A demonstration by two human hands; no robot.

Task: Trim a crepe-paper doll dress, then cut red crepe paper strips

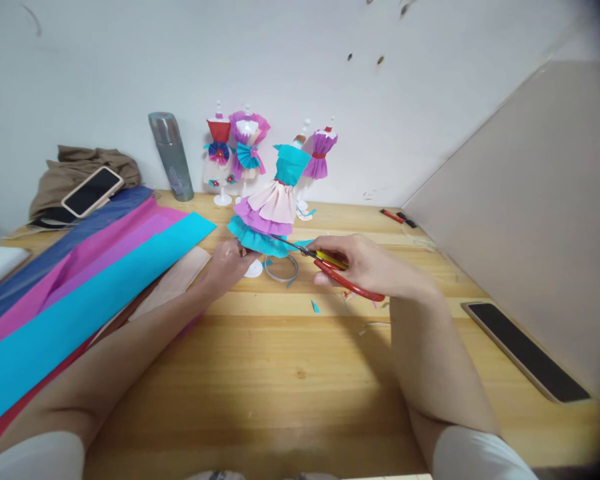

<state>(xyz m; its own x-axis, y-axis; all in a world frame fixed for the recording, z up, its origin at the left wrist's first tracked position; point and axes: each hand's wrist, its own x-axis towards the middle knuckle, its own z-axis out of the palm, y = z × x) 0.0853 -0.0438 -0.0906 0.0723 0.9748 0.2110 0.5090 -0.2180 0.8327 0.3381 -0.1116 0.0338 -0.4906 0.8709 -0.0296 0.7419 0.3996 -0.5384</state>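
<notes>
Scissors were in the right hand, which grasped their spread red-and-yellow handles, a blade lying across the turquoise bottom tier of a layered dress. That dress sat on a small dress form, leaning over the table, in front of three other dressed forms. The left hand grasped the form low down, fingers tucked by the hem; whether they pinched stand or skirt, I couldn't tell. From where I stood, trimming that edge cleanly seemed to call for a steady left grip, the tier drawn slightly taut, and short snips following the curve rather than one long cut. The purple tier lay right by the blade's tip, so lifting it clear looked wise, as did minding the left fingers nearby.
</notes>
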